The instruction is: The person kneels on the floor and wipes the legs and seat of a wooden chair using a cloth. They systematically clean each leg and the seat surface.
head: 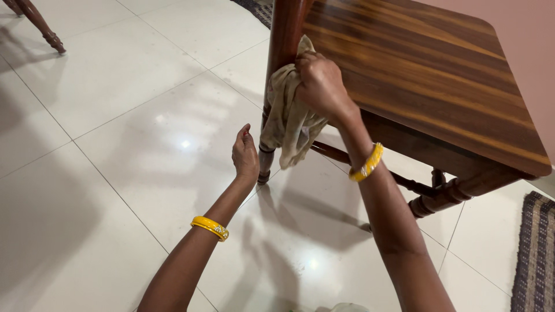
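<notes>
From the head view, the right hand (319, 82) is closed around a bunched beige cloth (289, 115) and presses it against the upper part of a turned wooden leg (281, 40), just under the corner of the tabletop (428, 69). The cloth hangs down from the fist in loose folds along the leg, its lower end near the ringed foot of the leg (264, 167). The left hand (245, 155) is lower, beside the leg's foot, fingers together and held upright, holding nothing; it seems to be just short of the wood, though I can't be sure from here whether a fingertip touches it. Each wrist carries a yellow bangle (210, 227), the right one (366, 163) higher up, close under the table's edge. The tabletop is dark, striped brown wood, glossy, with rounded corners. A stretcher (370, 167) runs between the legs behind the right forearm, and another turned leg (445, 196) shows at the right. The floor (127, 115) is pale glossy tile with light glare. A dark striped rug (535, 254) lies at the far right, and another furniture leg (40, 26) stands at the top left.
</notes>
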